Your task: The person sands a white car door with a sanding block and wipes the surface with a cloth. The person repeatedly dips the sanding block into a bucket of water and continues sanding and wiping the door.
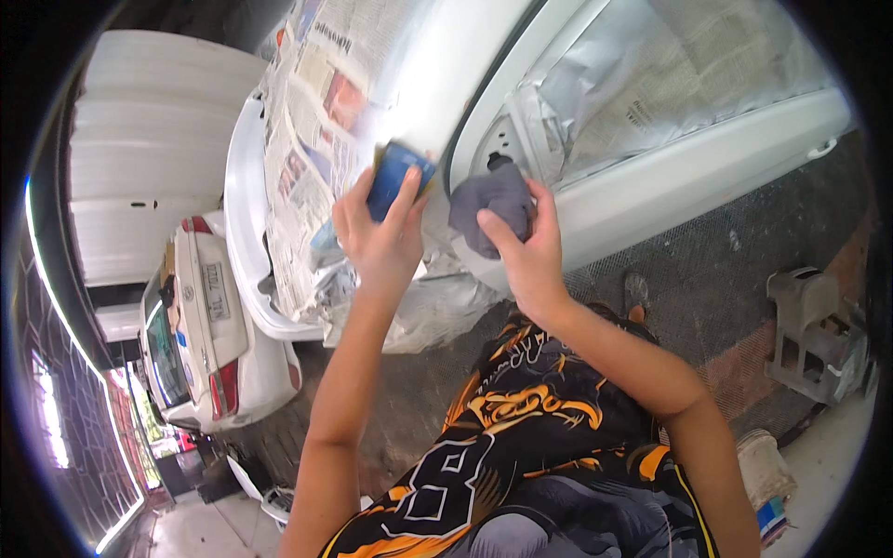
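My left hand (pixel 379 232) grips a small blue pad (pixel 387 183) with a yellowish edge, held beside a white car body panel (pixel 420 65), just above newspaper masking (pixel 299 139). My right hand (pixel 528 256) is closed round a bunched grey cloth (pixel 486 200), at the lower front corner of the window frame on a white car door (pixel 651 163). The door's window is covered with newspaper and plastic sheeting (pixel 679 56). The cloth partly hides a black fitting at that corner.
A white car (pixel 195 325) is parked at the left, near a ribbed white panel (pixel 167 121) and a metal grille. Crumpled masking hangs along the lower edge of the work. On the right stand a grey plastic step stool (pixel 809 307) and a bucket (pixel 763 465). My sandalled foot shows below.
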